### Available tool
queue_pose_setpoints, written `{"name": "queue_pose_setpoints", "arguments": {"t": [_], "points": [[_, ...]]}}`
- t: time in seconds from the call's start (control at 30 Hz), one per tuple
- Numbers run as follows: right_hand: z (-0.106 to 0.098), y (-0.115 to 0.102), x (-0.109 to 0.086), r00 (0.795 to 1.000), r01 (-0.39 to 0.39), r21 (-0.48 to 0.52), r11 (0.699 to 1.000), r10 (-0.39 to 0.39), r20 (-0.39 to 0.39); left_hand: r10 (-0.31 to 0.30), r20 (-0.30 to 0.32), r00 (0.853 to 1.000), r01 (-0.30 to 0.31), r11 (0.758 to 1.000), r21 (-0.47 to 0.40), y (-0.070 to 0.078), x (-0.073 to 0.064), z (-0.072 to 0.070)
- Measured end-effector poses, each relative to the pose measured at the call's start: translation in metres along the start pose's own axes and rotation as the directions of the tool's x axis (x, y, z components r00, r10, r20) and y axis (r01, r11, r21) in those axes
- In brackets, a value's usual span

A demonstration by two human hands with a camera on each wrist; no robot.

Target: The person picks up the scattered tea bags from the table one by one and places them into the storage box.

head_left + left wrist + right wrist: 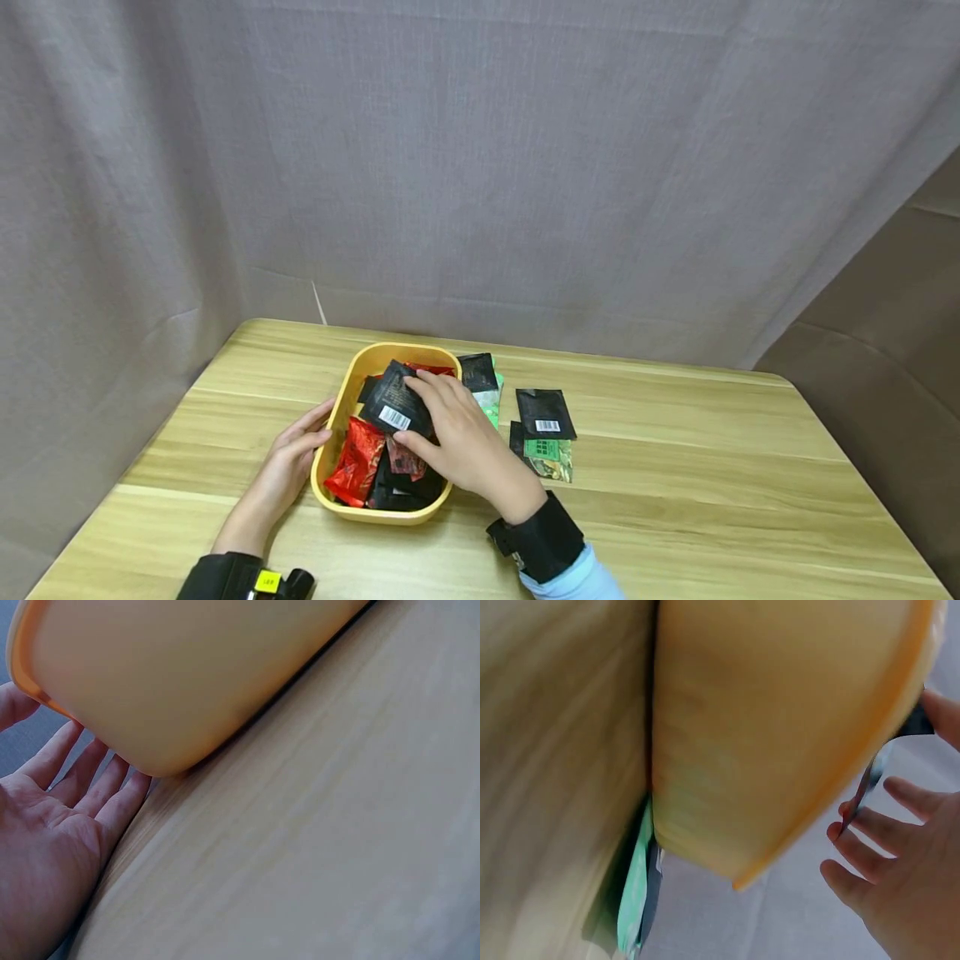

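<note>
A yellow plastic basket (330, 492) holds several black and red sachets, among them a shiny red packet (358, 461). My right hand (467, 437) is over the basket and holds a black sachet (393, 400) with a white barcode label between thumb and fingers. From the right wrist view, the hand (907, 870) appears beside the basket's rim, the sachet's edge at its fingertips. My left hand (288, 462) touches the basket's left side. Its fingers lie fairly straight against the outer wall, as the left wrist view of the hand (67, 817) shows.
Right of the basket, a black sachet (478, 372) lies over a green packet (491, 404). Farther right are another black sachet with a barcode (543, 412) and a green patterned packet (551, 458), overlapping. A grey curtain (480, 167) hangs behind the wooden table (675, 483).
</note>
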State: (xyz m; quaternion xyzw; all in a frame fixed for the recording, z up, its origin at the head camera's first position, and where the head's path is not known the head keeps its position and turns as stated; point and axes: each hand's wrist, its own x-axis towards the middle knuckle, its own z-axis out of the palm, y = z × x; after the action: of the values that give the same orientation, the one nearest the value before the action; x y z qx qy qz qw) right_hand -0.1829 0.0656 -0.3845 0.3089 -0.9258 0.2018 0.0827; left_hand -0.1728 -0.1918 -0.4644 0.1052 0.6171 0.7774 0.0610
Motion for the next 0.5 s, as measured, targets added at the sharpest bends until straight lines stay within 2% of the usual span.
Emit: {"name": "queue_pose_setpoints", "arguments": {"t": [0.13, 0.27, 0.37, 0.5], "points": [[0.005, -0.003, -0.001, 0.998, -0.005, 0.019, 1.0, 0.004, 0.064, 0.0, -0.006, 1.0, 0.0, 1.0, -0.001, 0.0, -0.001, -0.001], [0.003, 0.003, -0.001, 0.993, -0.05, 0.029, 0.998, 0.047, 0.106, 0.0, -0.009, 1.0, 0.0, 1.0, -0.001, 0.0, -0.001, -0.002], [-0.003, 0.011, -0.001, 0.99, -0.101, 0.039, 0.994, 0.096, 0.102, 0.002, -0.008, 1.0, -0.002, 1.0, -0.006, 0.0, -0.001, -0.002], [-0.013, 0.03, -0.002, 0.982, -0.185, 0.022, 0.983, 0.183, 0.055, -0.003, -0.009, 1.0, 0.003, 1.0, -0.005, 0.001, -0.002, -0.002]]}}
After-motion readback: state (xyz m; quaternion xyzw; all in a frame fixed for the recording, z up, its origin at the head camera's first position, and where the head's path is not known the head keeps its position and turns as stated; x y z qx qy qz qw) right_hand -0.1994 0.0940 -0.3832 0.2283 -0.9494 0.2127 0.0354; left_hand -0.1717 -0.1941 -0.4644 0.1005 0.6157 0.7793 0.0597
